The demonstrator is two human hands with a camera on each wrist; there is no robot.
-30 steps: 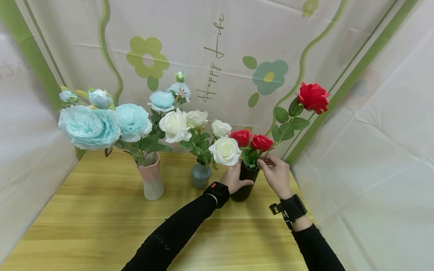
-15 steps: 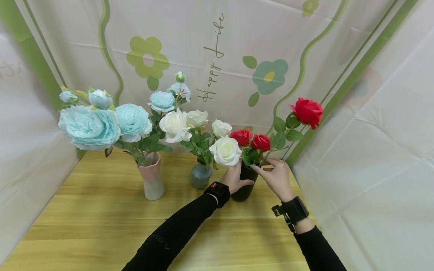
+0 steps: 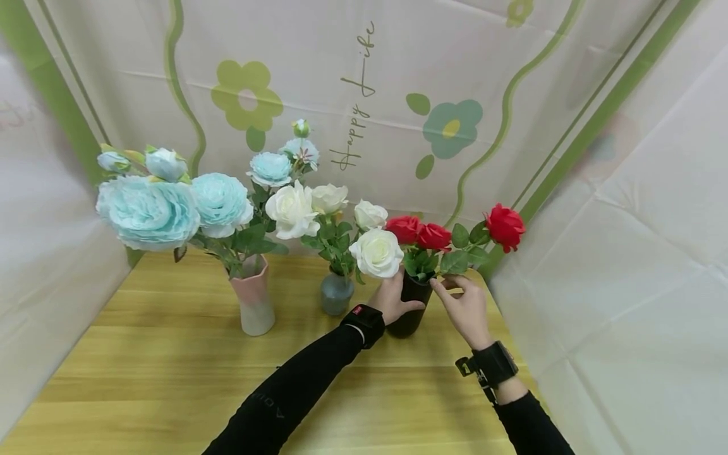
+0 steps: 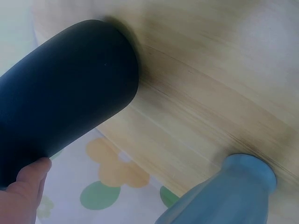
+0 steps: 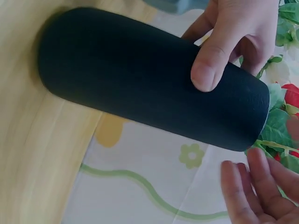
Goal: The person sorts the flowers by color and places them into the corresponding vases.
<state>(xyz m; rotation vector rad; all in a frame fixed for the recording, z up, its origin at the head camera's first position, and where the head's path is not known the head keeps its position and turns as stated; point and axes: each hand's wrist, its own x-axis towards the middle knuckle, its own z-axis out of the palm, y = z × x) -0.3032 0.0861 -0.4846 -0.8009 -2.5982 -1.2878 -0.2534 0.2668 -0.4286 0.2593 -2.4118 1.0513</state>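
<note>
My left hand [image 3: 392, 302] holds the upper part of a black vase [image 3: 411, 316], its thumb lying across the near side. Two red roses [image 3: 435, 237] stand low in that vase among green leaves. A third red rose [image 3: 505, 227] leans far out to the right, its stem running to the rim. My right hand [image 3: 465, 309] is at the rim's right side, thumb and fingers about that stem. In the right wrist view, the right fingers [image 5: 257, 170] are nearly straight beside the rim, with the stem [image 5: 275, 145] behind the fingertips.
Left of the black vase, a small blue-grey vase [image 3: 337, 294] bears white roses [image 3: 376, 253] that overhang my left hand. Farther left, a pink-and-white vase [image 3: 256, 309] holds large pale-blue flowers [image 3: 149, 212]. A printed cloth [image 3: 352, 76] hangs behind the wooden table [image 3: 170, 379].
The third red rose has sunk down and to the left, and its stem leans lower. My right hand has shifted slightly at the rim. The left hand keeps its place on the vase.
</note>
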